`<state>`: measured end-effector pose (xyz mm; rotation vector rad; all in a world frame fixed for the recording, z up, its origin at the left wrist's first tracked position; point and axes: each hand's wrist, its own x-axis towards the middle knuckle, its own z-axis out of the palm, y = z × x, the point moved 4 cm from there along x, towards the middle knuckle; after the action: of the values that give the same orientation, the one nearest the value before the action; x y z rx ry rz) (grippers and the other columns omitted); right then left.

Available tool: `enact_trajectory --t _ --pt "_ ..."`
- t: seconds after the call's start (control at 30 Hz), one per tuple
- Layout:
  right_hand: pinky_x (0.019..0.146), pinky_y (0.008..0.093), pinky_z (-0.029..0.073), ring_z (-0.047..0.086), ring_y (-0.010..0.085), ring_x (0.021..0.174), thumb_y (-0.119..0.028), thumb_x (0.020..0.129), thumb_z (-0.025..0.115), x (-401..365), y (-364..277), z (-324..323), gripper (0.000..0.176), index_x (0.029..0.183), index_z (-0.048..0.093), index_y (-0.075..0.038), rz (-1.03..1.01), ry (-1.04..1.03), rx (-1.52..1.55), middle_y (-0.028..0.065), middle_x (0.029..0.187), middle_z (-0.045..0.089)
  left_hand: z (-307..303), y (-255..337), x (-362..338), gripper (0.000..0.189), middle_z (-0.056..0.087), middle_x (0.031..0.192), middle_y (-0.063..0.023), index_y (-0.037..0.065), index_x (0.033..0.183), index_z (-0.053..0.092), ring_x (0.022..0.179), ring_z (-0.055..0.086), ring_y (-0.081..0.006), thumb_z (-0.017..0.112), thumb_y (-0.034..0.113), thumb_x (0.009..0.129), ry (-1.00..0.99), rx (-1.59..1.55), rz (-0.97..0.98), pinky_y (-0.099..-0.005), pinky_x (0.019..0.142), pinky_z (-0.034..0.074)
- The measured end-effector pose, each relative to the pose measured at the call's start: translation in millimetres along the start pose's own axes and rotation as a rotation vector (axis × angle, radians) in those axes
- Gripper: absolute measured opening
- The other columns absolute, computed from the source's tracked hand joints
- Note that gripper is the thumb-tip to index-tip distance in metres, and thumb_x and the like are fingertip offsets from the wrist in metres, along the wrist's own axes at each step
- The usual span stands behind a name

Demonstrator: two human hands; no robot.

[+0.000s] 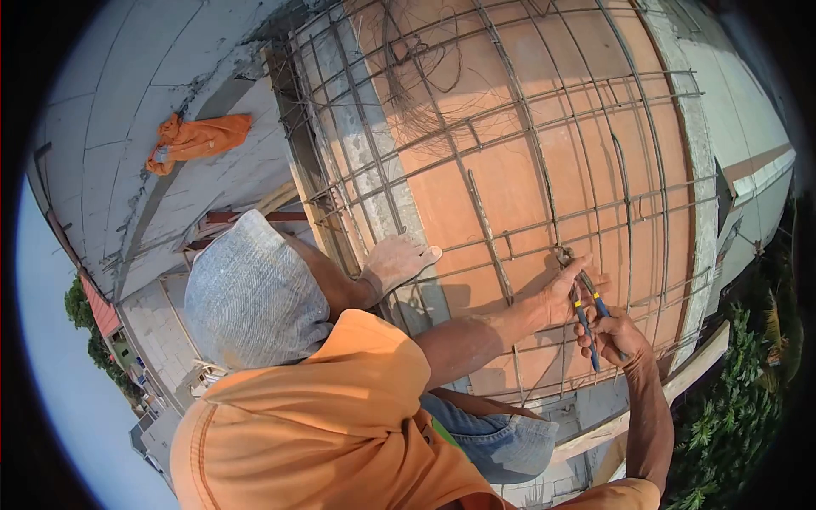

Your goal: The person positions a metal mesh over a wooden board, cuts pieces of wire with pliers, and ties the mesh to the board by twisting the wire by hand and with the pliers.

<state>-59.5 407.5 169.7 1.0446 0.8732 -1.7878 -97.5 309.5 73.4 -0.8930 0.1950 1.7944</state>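
Observation:
My right hand (pixel 619 337) is closed around the blue-and-yellow handles of a pair of pincers (pixel 586 321). The jaws of the pincers are at a crossing of the rebar grid (pixel 530 127). Close beside them, my left hand (pixel 561 296) reaches over the grid with its fingers stretched out around the tool. Any wire between those fingers is too small to make out. Beneath the bars lies an orange-brown panel (pixel 476 204). My bare foot (pixel 398 257) rests on the bars at the left, below a rolled-up denim trouser leg (pixel 251 285).
Loose tie wire (pixel 416 64) lies tangled on the bars at the top. An orange cloth (pixel 204 138) lies against a grey block wall (pixel 119 76) on the left. Wooden boards (pixel 705 357) edge the panel. Green foliage (pixel 731 425) is below at the right.

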Motion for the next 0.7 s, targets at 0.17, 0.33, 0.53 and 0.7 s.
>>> enact_trajectory --t 0.17,0.33,0.53,0.7 --pt "0.069 0.0439 0.054 0.065 0.0294 0.080 -0.036 0.093 0.062 -20 -27 31 0.052 0.116 0.048 0.008 0.031 0.370 -0.782 0.0202 0.091 0.062 -5 -7 20 0.028 0.054 0.065 0.0009 0.014 0.079 0.052 0.066 0.058 -0.0160 0.066 0.034 0.093 -0.239 -0.240 0.014 -0.0337 0.070 0.054" --pt "0.096 0.0490 0.045 0.053 0.0361 0.115 -0.045 0.089 0.065 -31 25 63 0.086 0.146 0.027 0.008 -0.248 0.867 -1.901 0.0260 0.123 0.051 4 -12 20 0.024 0.048 0.059 0.0012 0.012 0.076 0.052 0.056 0.051 -0.0151 0.064 0.024 0.093 0.157 -0.101 0.137 -0.0350 0.057 0.048" --pt "0.094 0.0432 0.046 0.057 0.0321 0.113 -0.011 0.091 0.055 -19 21 20 0.037 0.125 0.050 0.004 0.012 1.157 -1.900 0.0180 0.115 0.058 9 -15 29 0.029 0.051 0.060 -0.0028 0.010 0.078 0.049 0.055 0.053 -0.0174 0.068 0.029 0.090 0.294 -0.186 0.239 -0.0380 0.060 0.053" --pt "0.052 0.0399 0.052 0.064 0.0278 0.059 -0.010 0.089 0.059 -16 19 -19 0.013 0.091 0.058 0.003 -0.363 0.606 -1.609 0.0171 0.074 0.064 -3 -9 7 0.046 0.065 0.081 -0.0104 0.007 0.101 0.059 0.082 0.066 -0.0236 0.067 0.051 0.088 0.099 -0.094 0.098 -0.0378 0.071 0.057"
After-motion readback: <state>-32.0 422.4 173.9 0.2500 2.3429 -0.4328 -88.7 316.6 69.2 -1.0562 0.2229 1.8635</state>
